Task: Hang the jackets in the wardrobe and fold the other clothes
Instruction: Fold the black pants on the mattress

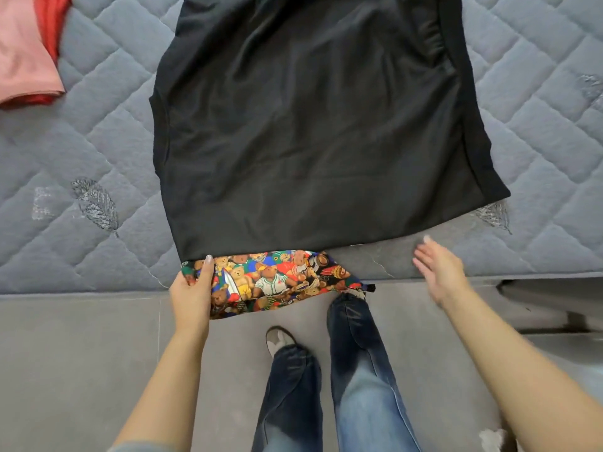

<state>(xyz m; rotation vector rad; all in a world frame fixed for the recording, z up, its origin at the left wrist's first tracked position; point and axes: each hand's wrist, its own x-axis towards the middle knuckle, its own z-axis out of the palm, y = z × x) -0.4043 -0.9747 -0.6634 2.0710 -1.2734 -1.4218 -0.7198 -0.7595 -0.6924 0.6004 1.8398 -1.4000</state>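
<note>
Head view, looking down over the edge of a bed.

1. Black garment (313, 125): spread flat on the grey quilted mattress (98, 158), its near hem close to the mattress edge. It lies smoothed out, likely so that it can be folded where it is. Whether it is a jacket or a shirt cannot be told from here.

2. Printed cloth (277, 282): many-coloured, with a teddy-bear pattern. It shows from under the black garment's near hem and hangs over the edge of the mattress toward the floor (81, 353). It may be a lining or a separate piece; the picture does not settle that.

3. Left hand (191, 288): holds the left end of the printed cloth, thumb on top and fingers curled beneath, a firm pinch at the corner. The hold looks meant to keep that corner in place or to lift it for a fold.

4. Right hand (437, 269): fingers straight and slightly spread, palm turned inward, holding nothing. It hovers just above the mattress edge, apart from both fabrics, probably reaching for the other corner.

5. Pink garment (23, 50) over a red garment (52, 24): far left corner of the mattress, well apart from the work and seemingly already folded.

6. Person's legs in blue jeans (352, 370), one shoe (277, 339) showing — standing close against the bed.
</note>
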